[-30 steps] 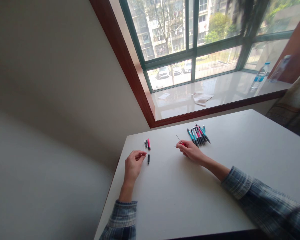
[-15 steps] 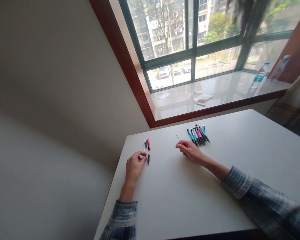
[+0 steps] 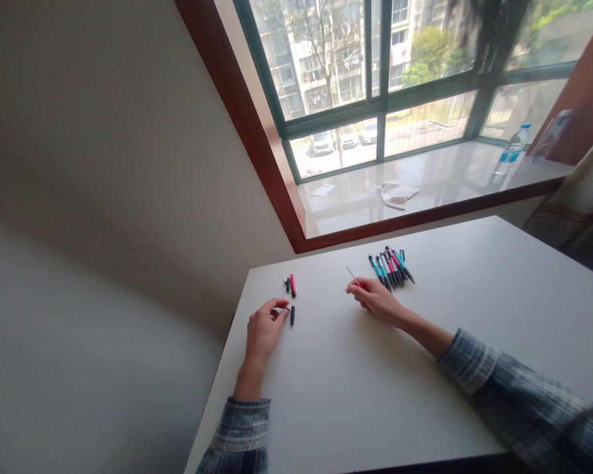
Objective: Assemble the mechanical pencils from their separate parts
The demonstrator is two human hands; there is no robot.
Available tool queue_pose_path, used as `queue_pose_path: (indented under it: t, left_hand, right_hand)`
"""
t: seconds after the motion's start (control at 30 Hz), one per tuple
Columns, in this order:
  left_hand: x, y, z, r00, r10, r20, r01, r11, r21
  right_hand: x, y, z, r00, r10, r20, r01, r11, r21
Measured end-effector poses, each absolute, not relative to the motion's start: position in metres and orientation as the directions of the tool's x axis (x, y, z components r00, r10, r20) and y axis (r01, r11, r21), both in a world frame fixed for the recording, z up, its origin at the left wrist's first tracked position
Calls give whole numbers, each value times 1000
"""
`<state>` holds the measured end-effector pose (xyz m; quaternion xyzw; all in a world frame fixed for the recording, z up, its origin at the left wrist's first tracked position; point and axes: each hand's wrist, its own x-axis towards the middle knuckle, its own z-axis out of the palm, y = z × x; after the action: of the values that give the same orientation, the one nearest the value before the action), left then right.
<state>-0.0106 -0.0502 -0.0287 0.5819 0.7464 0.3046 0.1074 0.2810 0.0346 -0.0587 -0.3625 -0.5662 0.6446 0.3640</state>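
Observation:
On the left of the white table (image 3: 346,395), my left hand (image 3: 263,329) is closed in a pinch, with a tiny dark bit showing at the fingertips. A thin pale rod like a pen refill (image 3: 284,289) rises just above its index finger. Beside those fingers lies a short black pen grip (image 3: 292,315). Farther back are a pink pen barrel (image 3: 293,286) and a small black pen part (image 3: 288,285). My right hand (image 3: 375,299) is closed around a thin pen refill (image 3: 352,274); something pink shows between its fingers.
Several turquoise and pink pens (image 3: 391,268) lie bunched just beyond my right hand. Behind the table is a windowsill (image 3: 346,214) with a crumpled cloth (image 3: 398,195) and a water bottle (image 3: 512,151). A wall (image 3: 128,197) stands at the left.

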Motion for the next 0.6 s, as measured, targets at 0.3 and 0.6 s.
queue_pose_path:
  t: [0.3,0.6]
  left_hand:
    - [33,-43,-9,-232,934,270,604,-79,793]
    - [95,-9,-9,107,977,184,426,-212,880]
  right_hand:
    - [283,35,-55,-497,865,-66,-112,-140,-984]
    - [287,32,-49,-535,845,-4,-85,-59,-995]
